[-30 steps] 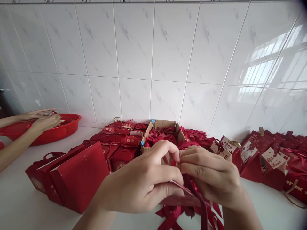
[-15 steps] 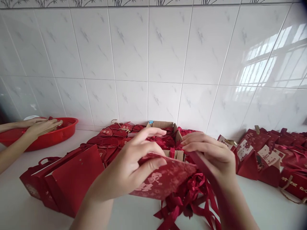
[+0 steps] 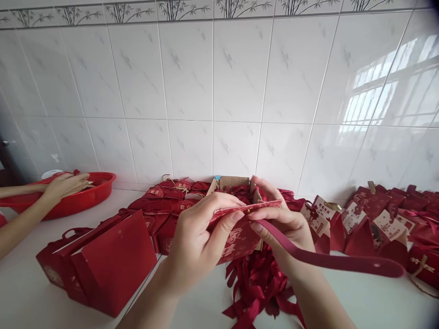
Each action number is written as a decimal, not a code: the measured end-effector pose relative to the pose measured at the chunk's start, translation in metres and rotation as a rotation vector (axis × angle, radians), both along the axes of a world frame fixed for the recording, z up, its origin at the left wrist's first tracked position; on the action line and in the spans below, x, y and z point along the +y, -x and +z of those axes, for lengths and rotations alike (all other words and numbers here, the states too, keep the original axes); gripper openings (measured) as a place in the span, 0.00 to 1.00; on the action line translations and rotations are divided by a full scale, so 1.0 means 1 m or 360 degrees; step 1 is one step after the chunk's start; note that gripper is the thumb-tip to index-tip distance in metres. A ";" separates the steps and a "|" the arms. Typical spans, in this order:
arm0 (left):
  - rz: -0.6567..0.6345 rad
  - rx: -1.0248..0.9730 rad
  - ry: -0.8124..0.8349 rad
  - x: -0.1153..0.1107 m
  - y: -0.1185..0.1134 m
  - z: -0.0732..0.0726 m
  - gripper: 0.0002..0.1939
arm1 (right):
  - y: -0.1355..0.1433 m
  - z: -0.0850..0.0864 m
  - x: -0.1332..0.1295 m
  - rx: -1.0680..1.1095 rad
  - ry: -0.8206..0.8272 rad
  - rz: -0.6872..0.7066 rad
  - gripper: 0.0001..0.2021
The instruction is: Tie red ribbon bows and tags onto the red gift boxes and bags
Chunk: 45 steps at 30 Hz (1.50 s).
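Observation:
My left hand (image 3: 202,228) grips the left part of a small red printed box (image 3: 240,240), thumb and fingers pinching its upper edge. At the top edge on the right, my right hand (image 3: 284,219) holds a dark red strap (image 3: 322,258) between thumb and fingers. The strap's free end, with a small hole, stretches out to the right over my forearm. A tiny gold-coloured spot shows where strap and edge meet. Below the box lies a tangle of red ribbons (image 3: 264,285).
Red boxes (image 3: 113,267) stand at the left, with packed red boxes (image 3: 161,196) behind. A cardboard box (image 3: 235,181) stands near the wall. More red boxes (image 3: 360,233) line the right. Another person's hands (image 3: 66,185) reach into a red basin (image 3: 103,187).
The red box has been turned so its top edge faces me. My right hand has come in against that edge, and the strap now points right. The view has tilted up slightly.

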<state>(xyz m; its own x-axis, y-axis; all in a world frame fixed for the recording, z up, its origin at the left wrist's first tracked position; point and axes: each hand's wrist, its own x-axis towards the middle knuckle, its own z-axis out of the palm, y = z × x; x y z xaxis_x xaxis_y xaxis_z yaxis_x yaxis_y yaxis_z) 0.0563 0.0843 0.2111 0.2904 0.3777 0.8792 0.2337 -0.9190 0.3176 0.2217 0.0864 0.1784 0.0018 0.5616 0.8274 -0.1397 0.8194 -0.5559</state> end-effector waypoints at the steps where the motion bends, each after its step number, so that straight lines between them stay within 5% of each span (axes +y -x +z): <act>1: -0.0007 0.0005 -0.0006 0.000 0.000 0.000 0.08 | 0.000 0.000 0.001 0.0004 -0.0028 -0.0014 0.13; 9: -0.0061 0.0050 -0.0001 0.000 -0.001 -0.003 0.08 | 0.003 -0.002 0.001 0.0114 -0.0172 -0.0239 0.12; 13: -0.0162 0.0030 0.0020 0.002 -0.005 -0.004 0.08 | 0.005 -0.002 0.002 0.0250 0.0025 -0.0233 0.27; 17: -0.0080 0.0024 -0.0012 0.011 -0.004 -0.005 0.06 | 0.000 0.001 0.002 0.0171 0.0365 -0.0094 0.11; 23: 0.0223 -0.0194 -0.0265 0.019 0.016 -0.002 0.30 | -0.003 0.005 0.003 -0.0258 0.0564 -0.0300 0.15; 29: 0.0534 0.0088 -0.0636 0.016 0.024 0.004 0.19 | -0.005 0.003 0.000 -0.0746 0.0484 -0.0438 0.14; 38: 0.0039 0.0097 0.0185 0.009 0.022 0.002 0.11 | -0.001 0.002 -0.009 -0.0846 -0.0233 -0.0784 0.07; 45: -0.0093 0.0082 0.0112 0.003 0.021 0.007 0.08 | -0.002 0.004 -0.012 -0.0803 -0.0464 -0.0910 0.08</act>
<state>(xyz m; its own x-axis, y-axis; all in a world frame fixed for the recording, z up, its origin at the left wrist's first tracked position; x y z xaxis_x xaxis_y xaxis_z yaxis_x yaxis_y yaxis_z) 0.0356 0.0877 0.2181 0.3581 0.4191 0.8344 0.1980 -0.9074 0.3708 0.2238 0.0741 0.1826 -0.1890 0.3489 0.9179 0.5543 0.8095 -0.1936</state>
